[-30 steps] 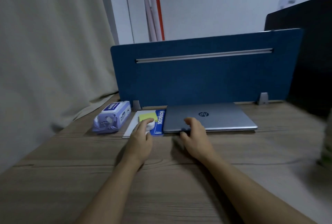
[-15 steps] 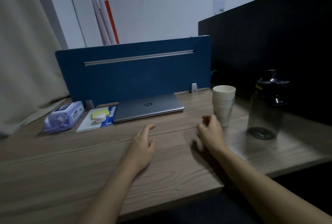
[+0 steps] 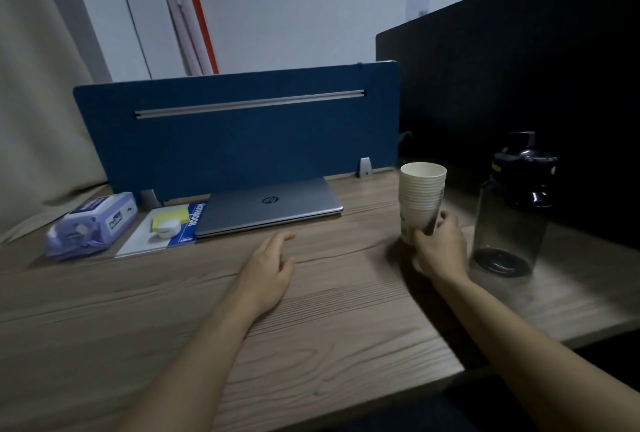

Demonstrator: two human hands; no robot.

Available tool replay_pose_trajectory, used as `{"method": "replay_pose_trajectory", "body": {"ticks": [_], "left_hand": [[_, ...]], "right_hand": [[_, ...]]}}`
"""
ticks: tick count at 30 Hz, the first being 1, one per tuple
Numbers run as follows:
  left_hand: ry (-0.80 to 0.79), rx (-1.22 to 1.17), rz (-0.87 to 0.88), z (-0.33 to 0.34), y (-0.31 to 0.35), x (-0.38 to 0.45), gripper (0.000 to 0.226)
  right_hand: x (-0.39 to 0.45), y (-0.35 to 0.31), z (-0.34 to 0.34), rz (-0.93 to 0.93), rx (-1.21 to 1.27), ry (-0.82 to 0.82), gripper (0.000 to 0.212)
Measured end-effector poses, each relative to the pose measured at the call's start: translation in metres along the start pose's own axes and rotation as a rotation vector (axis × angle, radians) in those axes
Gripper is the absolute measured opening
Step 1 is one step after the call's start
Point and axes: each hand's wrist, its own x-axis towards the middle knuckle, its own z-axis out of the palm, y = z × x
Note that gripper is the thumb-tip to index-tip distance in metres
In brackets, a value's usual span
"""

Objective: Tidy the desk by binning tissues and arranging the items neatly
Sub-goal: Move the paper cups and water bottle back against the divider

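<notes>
A stack of white paper cups (image 3: pixel 421 196) stands on the wooden desk (image 3: pixel 329 334) at the right, and my right hand (image 3: pixel 440 247) is wrapped around its base. My left hand (image 3: pixel 268 270) rests flat on the desk with fingers loosely apart, holding nothing. At the back left lie a purple wipes pack (image 3: pixel 90 224), a blue notebook (image 3: pixel 188 227) with yellow sticky notes (image 3: pixel 170 217) and a small white round case (image 3: pixel 167 227) on top, and a closed grey laptop (image 3: pixel 268 210).
A dark clear water bottle (image 3: pixel 512 213) stands just right of the cups. A blue divider panel (image 3: pixel 235 134) runs along the desk's back; a black partition (image 3: pixel 519 68) walls the right side. A curtain (image 3: pixel 38 85) hangs at the left.
My view swung right, away from the laptop. My left hand left the notebook items and lies flat mid-desk. My right hand moved from the laptop to the cup stack and closed around its base.
</notes>
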Motion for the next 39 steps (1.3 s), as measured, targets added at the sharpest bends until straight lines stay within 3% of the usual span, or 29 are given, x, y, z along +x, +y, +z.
{"method": "replay_pose_trajectory", "body": {"ticks": [4,11,15,20,29,39], "left_hand": [[0.007,0.064,-0.013,0.003,-0.017,0.027,0.041],[0.018,0.139,-0.005,0.009,-0.051,0.078,0.042],[0.064,0.233,0.047,0.017,-0.063,0.1,0.032],[0.072,0.268,0.088,0.022,-0.076,0.123,0.028],[0.032,0.326,0.097,0.027,-0.084,0.147,0.05],[0.055,0.307,0.103,0.027,-0.083,0.146,0.046]], "right_hand": [[0.021,-0.002,0.022,-0.044,-0.061,-0.069,0.036],[0.063,-0.009,0.075,-0.069,-0.068,-0.112,0.034],[0.091,-0.014,0.113,-0.066,-0.075,-0.131,0.027],[0.126,-0.019,0.155,-0.076,-0.093,-0.142,0.031],[0.18,-0.024,0.208,-0.123,-0.093,-0.16,0.033],[0.209,-0.033,0.237,-0.164,-0.151,-0.196,0.035]]}}
